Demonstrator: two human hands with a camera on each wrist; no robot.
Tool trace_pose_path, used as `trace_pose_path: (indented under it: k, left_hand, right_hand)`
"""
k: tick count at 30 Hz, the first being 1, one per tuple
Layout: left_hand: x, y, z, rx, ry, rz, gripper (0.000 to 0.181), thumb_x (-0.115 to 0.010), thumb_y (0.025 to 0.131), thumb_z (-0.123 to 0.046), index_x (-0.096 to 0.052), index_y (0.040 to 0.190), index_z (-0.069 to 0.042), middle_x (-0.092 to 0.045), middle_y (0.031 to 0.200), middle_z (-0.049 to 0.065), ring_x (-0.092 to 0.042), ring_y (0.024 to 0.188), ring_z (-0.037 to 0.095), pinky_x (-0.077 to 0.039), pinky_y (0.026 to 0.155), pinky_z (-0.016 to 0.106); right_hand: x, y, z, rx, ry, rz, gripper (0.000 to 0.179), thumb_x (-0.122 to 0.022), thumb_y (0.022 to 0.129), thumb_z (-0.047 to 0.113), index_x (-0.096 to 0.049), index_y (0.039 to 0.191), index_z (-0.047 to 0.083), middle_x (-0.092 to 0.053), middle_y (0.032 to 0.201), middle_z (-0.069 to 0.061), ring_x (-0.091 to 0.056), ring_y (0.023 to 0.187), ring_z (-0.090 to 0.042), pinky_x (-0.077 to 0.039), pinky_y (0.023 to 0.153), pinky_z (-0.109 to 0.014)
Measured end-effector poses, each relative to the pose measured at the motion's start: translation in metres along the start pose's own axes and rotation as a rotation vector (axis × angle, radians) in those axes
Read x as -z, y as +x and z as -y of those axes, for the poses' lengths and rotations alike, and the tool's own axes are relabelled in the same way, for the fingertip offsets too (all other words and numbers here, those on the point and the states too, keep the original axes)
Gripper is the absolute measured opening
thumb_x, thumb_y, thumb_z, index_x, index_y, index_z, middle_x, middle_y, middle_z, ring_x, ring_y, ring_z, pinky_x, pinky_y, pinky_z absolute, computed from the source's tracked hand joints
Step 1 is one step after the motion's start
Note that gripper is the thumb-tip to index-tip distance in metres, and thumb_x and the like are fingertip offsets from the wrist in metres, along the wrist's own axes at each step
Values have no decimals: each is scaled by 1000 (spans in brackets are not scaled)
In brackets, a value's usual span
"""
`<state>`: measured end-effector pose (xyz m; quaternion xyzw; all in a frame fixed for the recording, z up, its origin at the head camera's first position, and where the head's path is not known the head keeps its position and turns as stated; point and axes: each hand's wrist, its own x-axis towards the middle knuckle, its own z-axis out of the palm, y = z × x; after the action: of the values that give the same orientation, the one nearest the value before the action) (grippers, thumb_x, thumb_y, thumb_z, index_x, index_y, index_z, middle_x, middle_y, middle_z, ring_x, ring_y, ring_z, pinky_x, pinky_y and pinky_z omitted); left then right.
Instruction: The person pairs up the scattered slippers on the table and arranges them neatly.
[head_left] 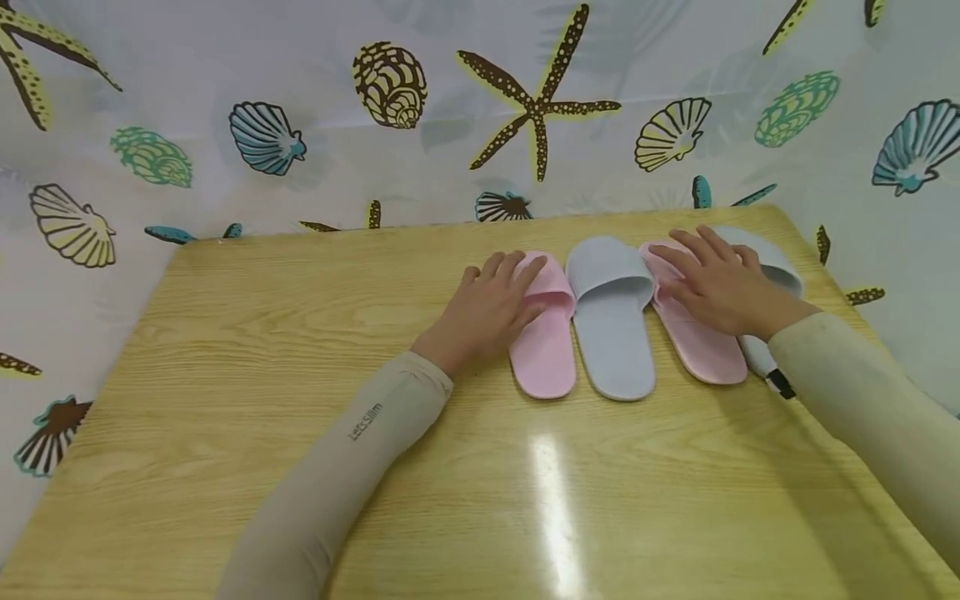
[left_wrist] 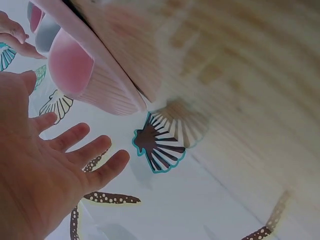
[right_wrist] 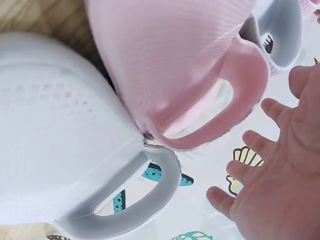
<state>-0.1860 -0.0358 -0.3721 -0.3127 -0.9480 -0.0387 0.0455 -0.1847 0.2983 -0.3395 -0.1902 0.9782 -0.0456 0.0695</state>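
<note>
Four-fingered spread and thumb out, my left hand hovers at the left side of the leftmost pink slipper, overlapping its strap in the head view. Beside that slipper lies a grey slipper, fully visible. My right hand is over the second pink slipper, fingers extended, hiding part of its strap. The rightmost grey slipper is partly covered by the same hand. Both wrist views show bare palms with nothing held; in the right one, the fingers stand apart from the pink strap.
The slippers lie side by side, toes toward the back edge of a wood-grain table. A white cloth printed with shells and starfish hangs behind it. A small black and white piece shows by the rightmost slipper's heel.
</note>
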Motion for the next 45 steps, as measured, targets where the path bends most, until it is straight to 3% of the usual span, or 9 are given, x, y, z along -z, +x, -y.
trace_pose_path:
  k: [6,13,24,31,37,45]
  left_hand:
    - [-1,7,-2,-12,0,26,60,-32,105,-52,-23,157,-22,-34,156,10,-37,142,31,-40,108,54]
    - [-5,15,-1,-15,4,42,43,-29,107,-46,-39,141,-21,-45,143,7,-46,131,30,-43,99,54]
    - [-7,20,-3,23,-46,93,43,-28,108,-46,-34,144,-24,-41,150,13,-43,138,33,-40,103,57]
    - [-9,21,-3,1,-35,80,33,-34,109,-27,-36,141,-21,-45,145,13,-47,131,33,-45,99,56]
    - [-10,20,-2,13,-98,106,39,-31,109,-34,-32,146,-21,-41,148,12,-41,138,32,-41,107,57]
    - [-9,21,2,-14,-122,79,37,-35,109,-25,-34,146,-18,-43,147,13,-42,137,32,-44,105,53]
  right_hand:
    - [-1,9,-4,18,-14,69,59,-31,107,49,-19,158,23,-10,165,-18,-2,151,-47,-12,109,-69]
    - [-3,12,-19,24,-44,108,62,-30,106,53,-19,158,22,-19,163,-17,-10,150,-47,-13,108,-68]
    - [-6,13,-34,1,-21,102,65,-26,105,55,-15,160,21,-26,158,-20,-17,146,-48,-15,105,-68]
    - [-10,15,-38,17,23,74,64,-29,106,53,-16,160,22,-31,151,-21,-26,139,-45,-14,105,-67]
    - [-14,13,-40,28,33,59,63,-31,106,53,-17,160,23,-33,149,-21,-27,138,-45,-13,105,-67]
    - [-10,12,-40,74,1,-4,60,-32,107,50,-17,160,27,-34,148,-19,-28,137,-43,-15,103,-67]
